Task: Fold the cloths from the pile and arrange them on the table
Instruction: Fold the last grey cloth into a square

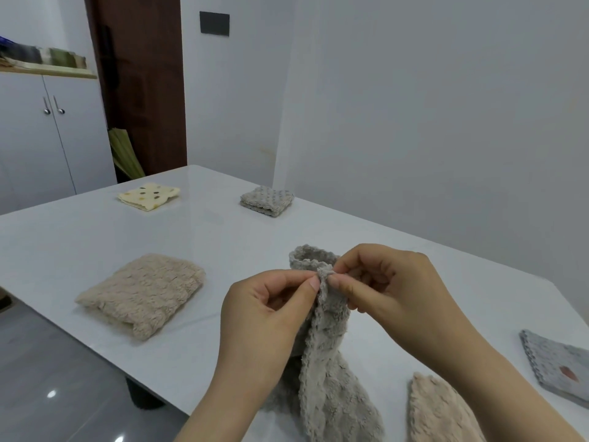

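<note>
A grey fluffy cloth hangs lifted over the white table, its lower part trailing onto the near edge. My left hand pinches its top edge between thumb and forefinger. My right hand pinches the same edge right beside it. A folded beige fluffy cloth lies at the left. Farther back lie a folded yellow spotted cloth and a folded grey bobbled cloth. A beige cloth and a grey flat cloth lie unfolded at the near right.
The table's left edge drops to a grey glossy floor. White cupboard doors and a dark wooden door stand behind at the left. A white wall runs along the table's right side.
</note>
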